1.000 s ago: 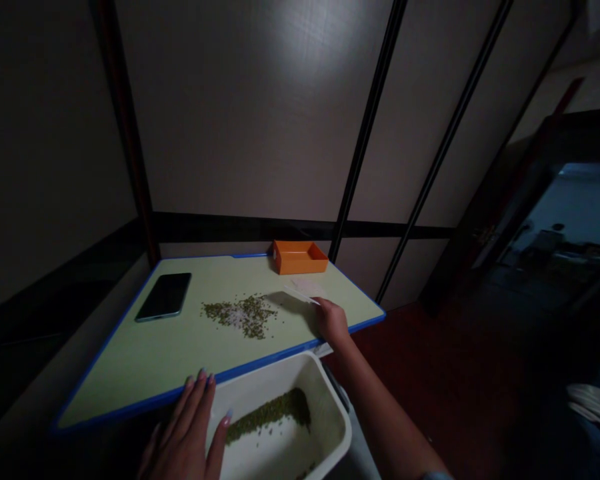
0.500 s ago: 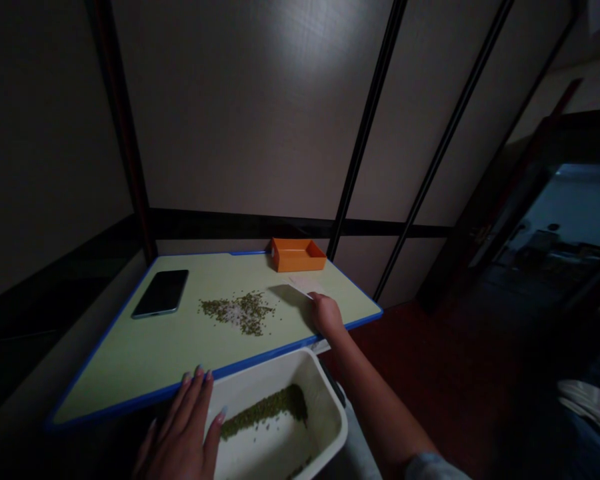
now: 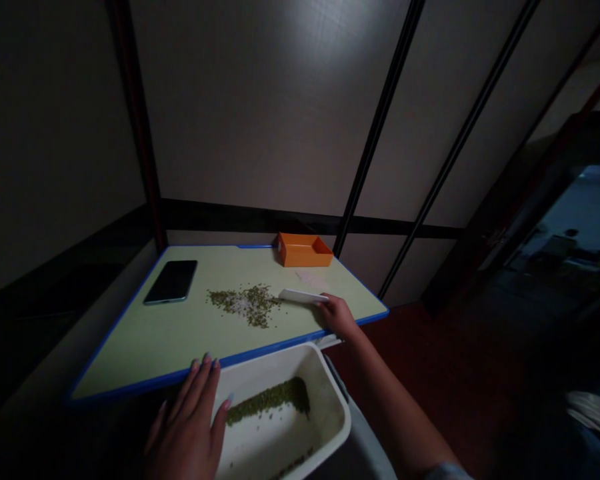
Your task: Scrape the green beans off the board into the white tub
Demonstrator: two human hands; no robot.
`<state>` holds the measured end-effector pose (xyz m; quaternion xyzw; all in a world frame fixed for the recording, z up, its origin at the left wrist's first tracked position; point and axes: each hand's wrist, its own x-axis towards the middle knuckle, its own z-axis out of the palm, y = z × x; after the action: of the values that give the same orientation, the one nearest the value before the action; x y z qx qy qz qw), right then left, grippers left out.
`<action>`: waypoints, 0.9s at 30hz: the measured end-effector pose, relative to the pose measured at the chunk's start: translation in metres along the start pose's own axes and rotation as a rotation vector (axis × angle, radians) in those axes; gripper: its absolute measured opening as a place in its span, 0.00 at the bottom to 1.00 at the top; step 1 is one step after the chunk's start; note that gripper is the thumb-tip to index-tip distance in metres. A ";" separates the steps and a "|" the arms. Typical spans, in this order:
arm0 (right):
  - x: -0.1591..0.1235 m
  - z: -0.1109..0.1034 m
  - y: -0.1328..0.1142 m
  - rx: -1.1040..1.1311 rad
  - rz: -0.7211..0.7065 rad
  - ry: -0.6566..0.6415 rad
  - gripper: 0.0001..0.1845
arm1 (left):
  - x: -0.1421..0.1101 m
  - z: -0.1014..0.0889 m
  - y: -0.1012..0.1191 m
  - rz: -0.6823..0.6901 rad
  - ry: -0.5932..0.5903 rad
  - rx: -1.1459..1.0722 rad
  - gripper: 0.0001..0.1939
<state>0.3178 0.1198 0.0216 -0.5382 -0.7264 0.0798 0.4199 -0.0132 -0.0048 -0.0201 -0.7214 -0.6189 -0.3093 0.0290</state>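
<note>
A loose patch of small green beans or seeds [image 3: 257,303], mixed with white grains, lies on the pale green tabletop [image 3: 175,340]. My right hand [image 3: 337,315], closed, grips one end of a thin white card [image 3: 300,296]. The card's far end is at the right side of the patch. In front of the table sits a white plastic tub [image 3: 345,417] with more green beans heaped along its far wall. My left hand [image 3: 190,417] is on the tub's left rim, thumb inside and fingers stretched along the outside, holding it.
An orange open box [image 3: 305,255] stands at the table's back right. A faint patch of white grains [image 3: 310,279] lies before it. At the left is a dark-screened phone [image 3: 171,281]. A panelled wall [image 3: 260,120] rises behind the table.
My right hand has turned the card so its flat face shows, and its far end has come against the beans' right edge. My left hand stays on the tub. The view has shifted slightly.
</note>
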 end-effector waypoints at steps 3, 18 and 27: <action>-0.003 -0.006 0.003 0.074 0.006 -0.030 0.12 | 0.000 -0.002 0.002 -0.007 -0.015 -0.005 0.31; -0.016 -0.024 0.008 0.106 0.016 -0.072 0.12 | 0.002 -0.013 0.010 -0.013 -0.039 0.010 0.29; -0.014 -0.017 0.011 0.093 0.008 -0.049 0.12 | 0.002 -0.013 0.008 -0.008 -0.051 0.015 0.28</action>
<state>0.3387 0.1068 0.0189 -0.5191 -0.7297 0.1284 0.4261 -0.0111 -0.0109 -0.0060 -0.7264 -0.6246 -0.2863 0.0176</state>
